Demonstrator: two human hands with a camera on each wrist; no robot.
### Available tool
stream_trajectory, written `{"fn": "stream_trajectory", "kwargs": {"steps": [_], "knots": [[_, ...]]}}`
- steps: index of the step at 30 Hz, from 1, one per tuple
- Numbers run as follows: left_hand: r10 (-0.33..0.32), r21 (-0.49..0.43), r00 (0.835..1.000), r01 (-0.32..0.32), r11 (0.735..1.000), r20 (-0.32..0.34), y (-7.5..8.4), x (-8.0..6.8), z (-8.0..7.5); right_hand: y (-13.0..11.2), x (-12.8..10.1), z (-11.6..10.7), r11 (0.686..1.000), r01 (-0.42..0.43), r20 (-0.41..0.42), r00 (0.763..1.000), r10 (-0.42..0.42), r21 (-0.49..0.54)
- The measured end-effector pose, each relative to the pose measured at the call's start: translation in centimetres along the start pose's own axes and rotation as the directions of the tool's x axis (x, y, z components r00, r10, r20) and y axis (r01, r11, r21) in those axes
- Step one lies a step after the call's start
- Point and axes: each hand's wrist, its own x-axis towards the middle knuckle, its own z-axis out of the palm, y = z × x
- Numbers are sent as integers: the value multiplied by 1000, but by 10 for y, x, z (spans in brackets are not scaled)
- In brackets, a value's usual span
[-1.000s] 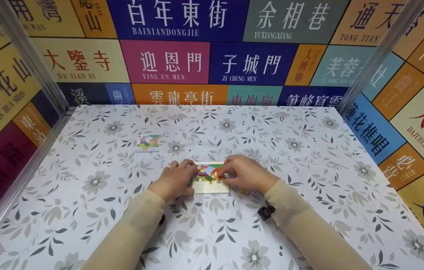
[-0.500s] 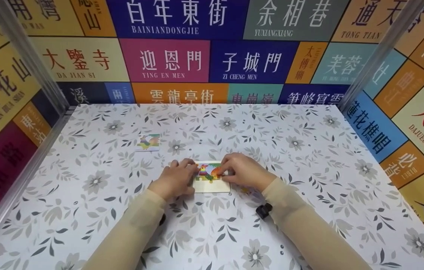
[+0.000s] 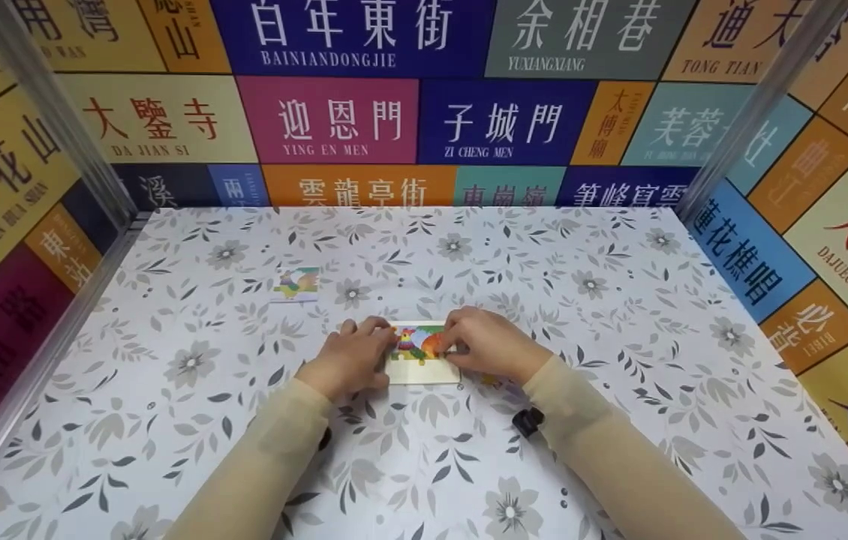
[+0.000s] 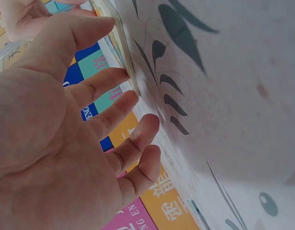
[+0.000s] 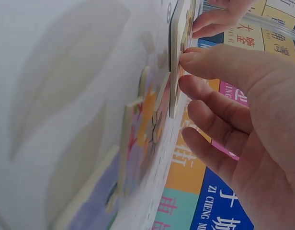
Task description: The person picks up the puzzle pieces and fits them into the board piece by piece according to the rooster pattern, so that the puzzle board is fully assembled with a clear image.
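Note:
A shallow jigsaw board [image 3: 424, 373] lies mid-table in the head view. Its upper part carries joined pieces picturing a colourful rooster [image 3: 410, 342]; the lower strip is bare cream. My left hand [image 3: 349, 358] holds the board's left end between thumb and fingers. In the left wrist view, the thumb and two fingertips touch the board edge [image 4: 123, 45]. Over the board's right end, my right hand [image 3: 495, 345] pinches a puzzle piece with thumb and index finger. That piece is mostly hidden by the fingertips, even in the right wrist view, where the board [image 5: 176, 57] appears edge-on.
Several loose puzzle pieces [image 5: 138, 124] lie beside the board, under the right hand, partly overlapping. A small picture card [image 3: 295, 285] with a similar rooster lies farther back on the left. Flower-patterned cloth [image 3: 191, 364] covers the table, and sign-printed walls [image 3: 341, 120] surround it.
My right hand has shifted very slightly away from me at the board's right end and then stayed there. The left hand and the board look unmoved.

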Motion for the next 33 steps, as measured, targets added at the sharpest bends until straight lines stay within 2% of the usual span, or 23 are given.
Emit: {"fn": "stream_trajectory", "kwargs": {"steps": [17,27,33], "knots": [[-24,-5,999,25,1000,31,0,2,0,7,-9,-5,993,-56,-13,998,58,107],[-21,5,999,21,1000,35,0,1,1,14,-20,-8,996,-32,-32,999,35,83],[-30,-4,999,30,1000,43,0,2,0,15,-27,-12,995,-67,-28,997,69,70]]}}
